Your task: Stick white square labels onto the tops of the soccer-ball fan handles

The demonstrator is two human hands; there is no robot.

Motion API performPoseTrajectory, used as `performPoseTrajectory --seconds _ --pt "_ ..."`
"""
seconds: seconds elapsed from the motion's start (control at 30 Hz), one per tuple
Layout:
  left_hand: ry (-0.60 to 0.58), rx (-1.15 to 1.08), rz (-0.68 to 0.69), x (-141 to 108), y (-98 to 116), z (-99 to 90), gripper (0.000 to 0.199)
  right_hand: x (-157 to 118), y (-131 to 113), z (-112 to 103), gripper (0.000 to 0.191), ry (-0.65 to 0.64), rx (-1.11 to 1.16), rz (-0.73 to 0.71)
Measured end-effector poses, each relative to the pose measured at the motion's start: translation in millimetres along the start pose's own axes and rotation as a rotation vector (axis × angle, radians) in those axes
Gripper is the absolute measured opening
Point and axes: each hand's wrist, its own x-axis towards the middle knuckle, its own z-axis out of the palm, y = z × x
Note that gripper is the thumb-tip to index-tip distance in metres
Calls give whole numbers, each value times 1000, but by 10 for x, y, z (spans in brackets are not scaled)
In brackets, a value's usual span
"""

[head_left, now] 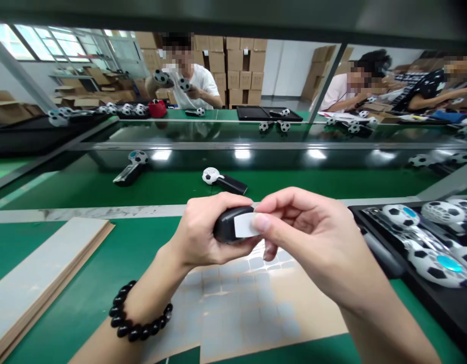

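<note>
My left hand [203, 230], with a black bead bracelet at the wrist, grips a black rounded object [225, 226] above the worktable. A small white label [244, 225] lies against the end of that object. The thumb and forefinger of my right hand [294, 220] pinch the label's right edge. Below both hands, a sheet of pale stickers on tan backing [241, 308] lies on the green table. The rest of the black object is hidden behind my left hand.
A stack of sheets [47, 283] lies at left. At right stands a black tray [419, 298] holding several football-patterned devices. Beyond the table edge, a device with a black handle [233, 184] and another one [138, 157] rest on the green belt [173, 189]. People work across it.
</note>
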Motion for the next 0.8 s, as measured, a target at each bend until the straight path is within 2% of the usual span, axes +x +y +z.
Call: performPoseTrajectory --seconds 0.63,0.73,0.8 --pt "-54 1 38 30 25 7 23 14 2 -18 11 -2 -84 46" --pt "-62 10 39 35 31 0 23 -12 -23 -19 11 -14 -155 -1" --pt "-59 15 32 34 26 4 23 -35 -39 -32 17 -26 -276 -92"
